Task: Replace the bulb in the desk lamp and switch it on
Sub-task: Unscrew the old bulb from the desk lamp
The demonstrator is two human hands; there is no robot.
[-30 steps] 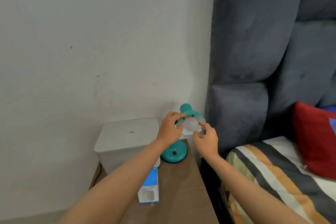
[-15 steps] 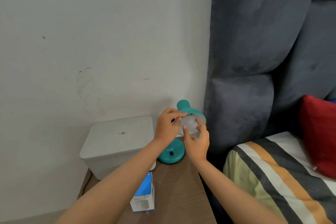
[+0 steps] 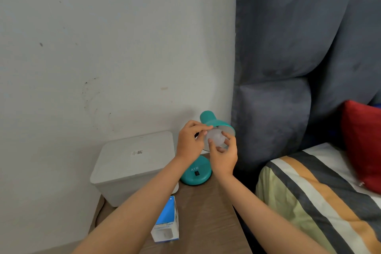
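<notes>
A teal desk lamp stands at the back of a wooden bedside table (image 3: 204, 210); its round base (image 3: 195, 172) carries a black switch, and its shade (image 3: 216, 122) tilts towards me. A white bulb (image 3: 214, 137) sits in the mouth of the shade. My right hand (image 3: 223, 155) grips the bulb from below with curled fingers. My left hand (image 3: 189, 141) holds the left rim of the shade, thumb and fingers pinched on it. A blue-and-white bulb box (image 3: 166, 222) lies on the table near its front, under my left forearm.
A white lidded plastic box (image 3: 134, 164) stands at the table's back left against the wall. A grey padded headboard (image 3: 288, 88) rises right of the lamp. A bed with a striped cover (image 3: 313, 198) and a red cushion (image 3: 362, 146) lies to the right.
My right hand has closed further round the bulb, from fingertips at its edge to a grip from below. The left hand stays on the shade. The camera has shifted slightly.
</notes>
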